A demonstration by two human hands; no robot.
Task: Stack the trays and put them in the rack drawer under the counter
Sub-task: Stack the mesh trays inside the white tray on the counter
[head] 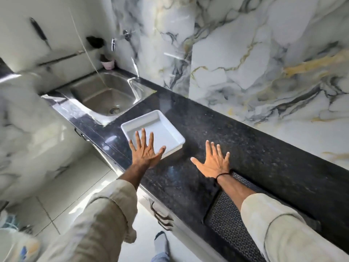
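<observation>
**Inspector:** Black speckled stone forms the counter point(217, 127), running from lower right of the frame to the steel sink point(105, 95) at upper left. One white tray point(153, 132) sits on it at centre frame, just right of the sink, upright and empty.

**Clerk:** Only one tray?

**Inspector:** One is all I can make out. Its near left corner is covered by the left hand point(146, 151), which is spread flat, fingers point(144, 136) splayed and gripping nothing. I cannot tell whether the palm touches the rim or hangs above it.

**Clerk:** The other hand?

**Inspector:** The right hand point(212, 163), right of the tray and apart from it, is likewise spread wide over bare stone, holding nothing. A dark band circles the wrist.

**Clerk:** Anything obscured?

**Inspector:** The left edge of the frame is smeared by blur. A dark patterned mat point(232, 222) at lower right is partly hidden by the right sleeve. Drawer handles point(160, 214) show below the counter edge; the fronts are foreshortened.

**Clerk:** Surroundings? Writing?

**Inspector:** Veined marble wall point(264, 53), a wall tap point(113, 43), pale glossy floor tiles point(62, 186). No legible lettering.
</observation>
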